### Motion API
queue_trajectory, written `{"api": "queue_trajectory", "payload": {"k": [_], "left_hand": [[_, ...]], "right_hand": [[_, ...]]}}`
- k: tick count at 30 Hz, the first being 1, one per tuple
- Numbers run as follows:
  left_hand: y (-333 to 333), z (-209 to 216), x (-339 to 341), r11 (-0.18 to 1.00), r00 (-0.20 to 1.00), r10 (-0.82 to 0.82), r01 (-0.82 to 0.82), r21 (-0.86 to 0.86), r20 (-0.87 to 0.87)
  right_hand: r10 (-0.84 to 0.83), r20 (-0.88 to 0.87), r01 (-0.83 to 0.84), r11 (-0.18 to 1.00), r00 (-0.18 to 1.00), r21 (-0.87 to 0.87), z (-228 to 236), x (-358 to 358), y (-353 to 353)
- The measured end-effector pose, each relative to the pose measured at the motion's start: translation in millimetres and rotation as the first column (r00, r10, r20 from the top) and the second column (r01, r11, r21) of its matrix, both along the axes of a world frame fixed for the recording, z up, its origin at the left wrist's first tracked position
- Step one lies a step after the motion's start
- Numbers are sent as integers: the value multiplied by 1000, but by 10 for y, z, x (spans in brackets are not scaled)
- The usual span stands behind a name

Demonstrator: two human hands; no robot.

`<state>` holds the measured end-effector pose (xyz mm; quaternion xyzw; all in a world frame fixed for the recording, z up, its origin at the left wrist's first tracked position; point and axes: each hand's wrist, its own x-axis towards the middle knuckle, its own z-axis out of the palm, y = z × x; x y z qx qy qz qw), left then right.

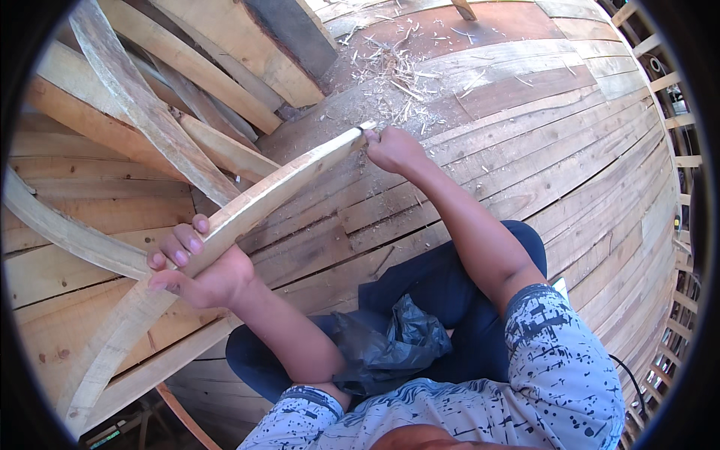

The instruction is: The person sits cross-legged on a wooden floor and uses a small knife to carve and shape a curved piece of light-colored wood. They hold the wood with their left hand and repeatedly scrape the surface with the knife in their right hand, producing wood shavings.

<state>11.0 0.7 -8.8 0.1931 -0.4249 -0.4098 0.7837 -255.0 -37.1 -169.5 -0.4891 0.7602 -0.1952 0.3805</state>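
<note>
My left hand (206,266) is closed round the near part of a long, slightly curved wooden plank (289,178), fingers over its top edge and thumb at the near end. The plank slants up and away to the right, tilted above the planked floor. At its far end my right hand (396,150) is closed in a fist, touching or nearly touching the tip. A small dark object shows between that fist and the wood; its kind is too small to make out. A crumpled dark plastic bag (405,337) lies on my lap.
Wood shavings (397,71) are scattered on the planked floor (480,172) ahead. Several curved timbers (142,97) cross on the left, and one curved timber (112,345) runs close below my left hand. A slatted wooden frame (679,120) edges the right side.
</note>
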Motion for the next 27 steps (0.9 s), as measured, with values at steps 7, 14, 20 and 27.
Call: {"api": "queue_trajectory", "payload": {"k": [7,14,20,27], "left_hand": [[3,103,-81,993,992,96,-102,64,85],[86,144,126,993,980,117,-118,-6,160],[93,157,42,998,982,-2,14,-61,191],[71,80,166,952,947,-166,226,-205,274]], "right_hand": [[155,148,-149,987,977,-55,413,206,32],[161,42,-157,983,986,-92,309,314,175],[259,58,-239,943,964,-232,368,495,211],[275,92,-250,943,957,-222,588,496,267]]}}
